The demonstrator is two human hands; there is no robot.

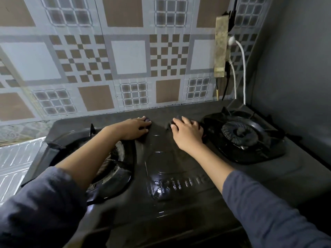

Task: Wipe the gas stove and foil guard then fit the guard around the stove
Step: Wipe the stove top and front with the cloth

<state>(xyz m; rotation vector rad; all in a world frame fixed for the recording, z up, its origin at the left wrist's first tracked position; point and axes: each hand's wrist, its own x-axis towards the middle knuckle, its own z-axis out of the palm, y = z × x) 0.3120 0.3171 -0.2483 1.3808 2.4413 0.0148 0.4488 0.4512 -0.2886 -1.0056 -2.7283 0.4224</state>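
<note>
Glossy black two-burner gas stove [172, 167] sits against a checkered tile wall [125, 56]. Left hand [134, 128] has its fingers flat on the stove. Right hand [188, 133] fingers curl over a dark cloth [176, 118] that's hard to make out. The silver foil guard [16, 158] is well left of the fingers, cut off by the frame.

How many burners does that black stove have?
2. The left burner on the stove is partly hidden under the person's left forearm. The right burner is in full view, just beside the right hand.
</note>
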